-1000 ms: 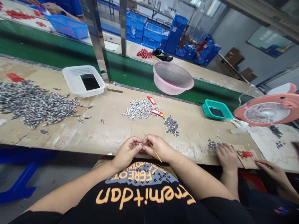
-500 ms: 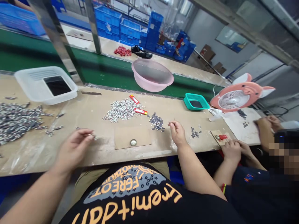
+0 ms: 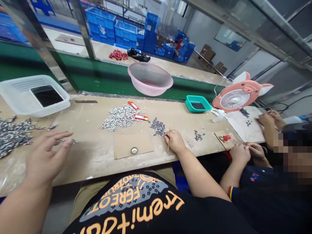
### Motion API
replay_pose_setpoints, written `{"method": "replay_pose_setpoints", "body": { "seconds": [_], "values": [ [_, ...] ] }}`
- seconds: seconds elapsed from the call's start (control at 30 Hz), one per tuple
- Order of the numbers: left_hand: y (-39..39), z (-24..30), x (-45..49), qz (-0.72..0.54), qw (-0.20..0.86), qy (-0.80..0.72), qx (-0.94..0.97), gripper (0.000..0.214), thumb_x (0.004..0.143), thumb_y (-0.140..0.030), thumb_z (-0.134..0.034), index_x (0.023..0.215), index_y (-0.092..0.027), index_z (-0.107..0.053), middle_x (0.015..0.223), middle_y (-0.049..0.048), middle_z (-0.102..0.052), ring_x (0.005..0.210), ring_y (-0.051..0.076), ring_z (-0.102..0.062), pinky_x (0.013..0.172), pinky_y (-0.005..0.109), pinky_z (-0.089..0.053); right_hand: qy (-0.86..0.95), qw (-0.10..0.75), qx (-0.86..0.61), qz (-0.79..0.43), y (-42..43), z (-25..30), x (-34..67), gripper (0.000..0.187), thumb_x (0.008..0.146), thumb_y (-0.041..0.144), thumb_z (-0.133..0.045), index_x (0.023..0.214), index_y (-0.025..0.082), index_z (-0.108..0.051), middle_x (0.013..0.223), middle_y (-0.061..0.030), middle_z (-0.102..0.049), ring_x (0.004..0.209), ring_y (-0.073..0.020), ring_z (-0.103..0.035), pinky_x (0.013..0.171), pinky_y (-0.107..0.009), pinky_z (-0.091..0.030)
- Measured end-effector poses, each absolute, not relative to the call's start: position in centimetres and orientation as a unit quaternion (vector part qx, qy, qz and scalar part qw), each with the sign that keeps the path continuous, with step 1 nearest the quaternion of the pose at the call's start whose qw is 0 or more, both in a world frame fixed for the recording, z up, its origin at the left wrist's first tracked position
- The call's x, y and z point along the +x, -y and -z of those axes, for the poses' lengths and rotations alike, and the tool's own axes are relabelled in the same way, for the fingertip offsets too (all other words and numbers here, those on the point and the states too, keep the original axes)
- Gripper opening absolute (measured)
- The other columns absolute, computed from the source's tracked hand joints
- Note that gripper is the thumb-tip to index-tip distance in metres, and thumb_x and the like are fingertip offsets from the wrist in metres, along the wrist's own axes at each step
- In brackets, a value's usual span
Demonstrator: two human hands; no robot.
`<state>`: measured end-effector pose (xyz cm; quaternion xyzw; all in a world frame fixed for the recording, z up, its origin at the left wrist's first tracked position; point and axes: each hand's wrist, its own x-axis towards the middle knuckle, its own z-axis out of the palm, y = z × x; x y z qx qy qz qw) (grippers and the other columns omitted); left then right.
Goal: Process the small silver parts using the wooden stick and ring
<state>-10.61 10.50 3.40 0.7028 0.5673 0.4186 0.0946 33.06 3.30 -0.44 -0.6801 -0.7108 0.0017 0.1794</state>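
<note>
My left hand [image 3: 45,156] hovers over the bench at the left with its fingers spread, close to a few loose small grey pieces [image 3: 65,141] and the edge of a big grey pile [image 3: 12,135]. My right hand [image 3: 174,141] rests on the bench, fingers closed around a thin wooden stick [image 3: 168,143], right beside a small dark heap of pieces [image 3: 158,126]. A cardboard square [image 3: 133,146] with a metal bottle cap [image 3: 134,150] lies between my hands.
A silvery pile [image 3: 120,117] with two red lighters [image 3: 133,105] lies mid-bench. A white basket [image 3: 34,97] holds a phone; a pink bowl [image 3: 149,79], teal tray [image 3: 198,104] and pink fan [image 3: 237,96] stand behind. A co-worker's hands [image 3: 243,152] work at the right.
My hands have parted: the left swung out to the left and opened, and the right dropped down beside the dark heap with the stick. The view turned further right.
</note>
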Motion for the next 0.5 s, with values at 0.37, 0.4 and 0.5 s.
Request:
{"method": "replay_pose_setpoints", "body": {
  "seconds": [0.37,0.4,0.5],
  "values": [
    [-2.5,-1.8,1.9,-0.332,0.688,-0.358,0.537,0.022,0.079,-0.03,-0.063,0.098,-0.02,-0.061,0.093,0.0061,-0.065,0.089,0.02,-0.06,0.081,0.032,-0.047,0.701,0.402,-0.52,-0.276,0.1,-3.0,21.4,0.004,0.081,0.024,-0.06,0.082,0.021,-0.062,0.079,-0.0022,-0.065,0.075,-0.0141,-0.06,0.072,-0.027,-0.049],
    [-2.3,-1.4,2.2,-0.333,0.721,-0.348,0.498,0.021,0.079,-0.03,-0.064,0.097,-0.02,-0.061,0.091,0.0054,-0.065,0.087,0.019,-0.06,0.079,0.031,-0.047,0.699,0.401,-0.516,-0.291,0.2,-2.9,20.7,0.005,0.081,0.024,-0.06,0.083,0.02,-0.061,0.08,-0.0022,-0.065,0.076,-0.0139,-0.061,0.072,-0.027,-0.049],
    [-2.0,0.0,2.5,-0.355,0.76,-0.333,0.43,0.016,0.077,-0.028,-0.067,0.088,-0.018,-0.06,0.081,0.0018,-0.063,0.077,0.014,-0.058,0.073,0.027,-0.046,0.693,0.403,-0.513,-0.309,0.4,-2.3,19.7,0.006,0.081,0.025,-0.06,0.082,0.02,-0.06,0.081,-0.0025,-0.065,0.077,-0.0141,-0.061,0.074,-0.027,-0.05]
  ]
}}
